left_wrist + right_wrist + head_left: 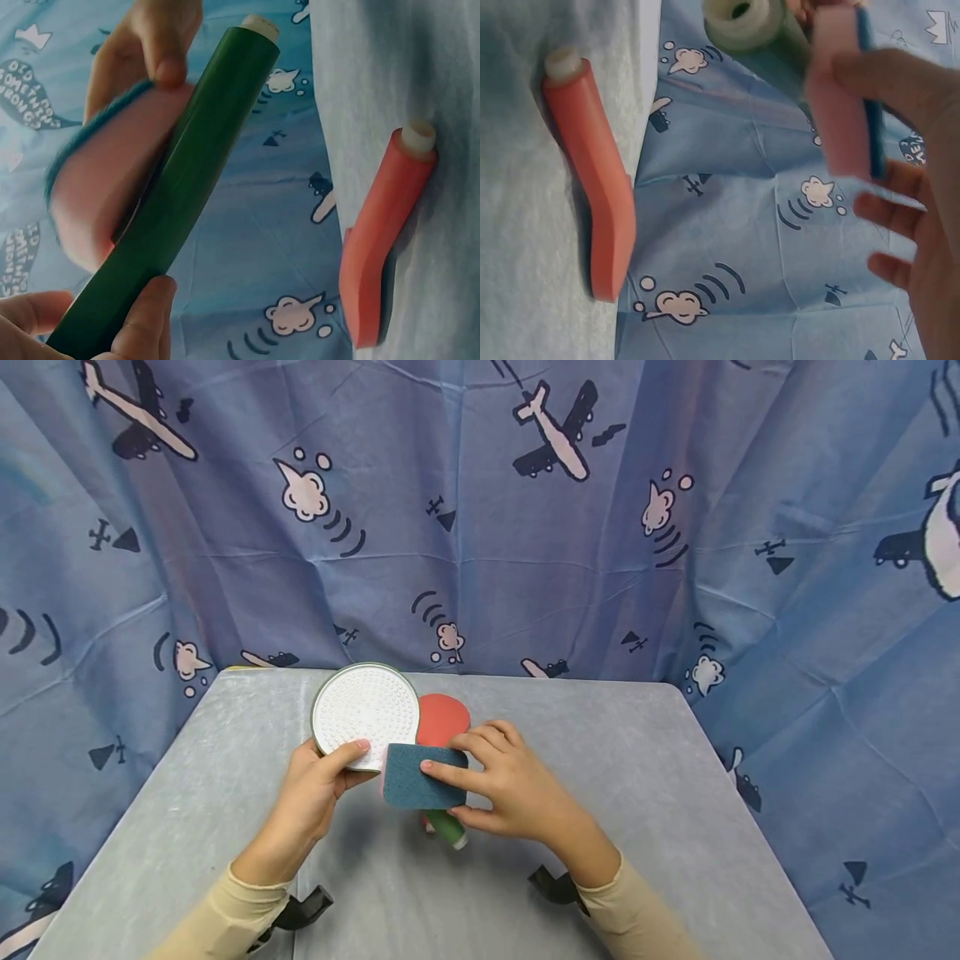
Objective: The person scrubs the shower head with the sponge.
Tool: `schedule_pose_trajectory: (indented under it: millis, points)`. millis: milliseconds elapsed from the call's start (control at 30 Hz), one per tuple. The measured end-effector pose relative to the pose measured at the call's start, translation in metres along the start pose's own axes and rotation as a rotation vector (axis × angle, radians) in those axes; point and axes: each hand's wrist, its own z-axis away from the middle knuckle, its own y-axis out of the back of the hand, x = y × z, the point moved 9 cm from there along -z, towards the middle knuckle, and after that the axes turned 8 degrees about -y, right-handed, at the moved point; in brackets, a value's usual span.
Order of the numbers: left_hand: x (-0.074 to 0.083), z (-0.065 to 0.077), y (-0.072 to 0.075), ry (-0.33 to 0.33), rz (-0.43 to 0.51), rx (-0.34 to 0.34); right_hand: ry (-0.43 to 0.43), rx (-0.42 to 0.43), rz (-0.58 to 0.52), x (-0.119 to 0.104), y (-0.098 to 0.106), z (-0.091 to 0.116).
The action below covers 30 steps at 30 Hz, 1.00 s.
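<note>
A plane-print curtain (480, 527) backs the tabletop (600, 752). The left hand (303, 793) has its fingers clamped on the green shower head (363, 708); the right hand (513, 781) pinches the sponge (408, 781) at that head's 4 o'clock, pink side toward it. The red shower head (444, 718) lies beyond, toward 1 o'clock. For even wiping, best keep the left grip firm and the sponge flat.

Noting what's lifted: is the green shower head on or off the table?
Off: the left hand grips the green shower head, raised above the table.
</note>
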Motion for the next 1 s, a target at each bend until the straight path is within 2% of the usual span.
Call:
schedule_pose_trajectory:
  millis: [167,233,333,467,600,700,800,900,1000]
  points:
    - [-0.003,0.004,-0.009,0.008,-0.004,-0.031,-0.132,0.097,0.041,0.012,0.006,0.001]
    - [-0.003,0.004,-0.009,0.000,0.017,-0.036,-0.145,0.118,0.026,0.014,0.009,0.001]
    - [-0.001,0.002,-0.006,-0.017,0.049,-0.022,-0.076,0.105,-0.015,0.009,0.010,0.001]
    - [0.005,-0.003,0.006,-0.036,0.121,0.014,0.029,0.010,-0.060,-0.001,0.007,0.002]
    - [0.013,-0.011,0.020,-0.052,0.202,0.042,0.059,-0.071,-0.086,-0.004,0.008,0.004]
    - [0.014,-0.013,0.025,-0.053,0.230,0.057,0.067,-0.078,-0.101,-0.005,0.011,0.005]
    - [0.012,-0.011,0.022,-0.046,0.208,0.057,0.068,-0.060,-0.107,-0.006,0.014,0.004]
    - [0.007,-0.007,0.013,-0.043,0.145,0.038,0.060,-0.020,-0.094,-0.007,0.014,0.002]
    - [0.004,0.000,0.002,-0.038,0.079,0.005,-0.003,0.047,-0.049,-0.004,0.014,0.000]
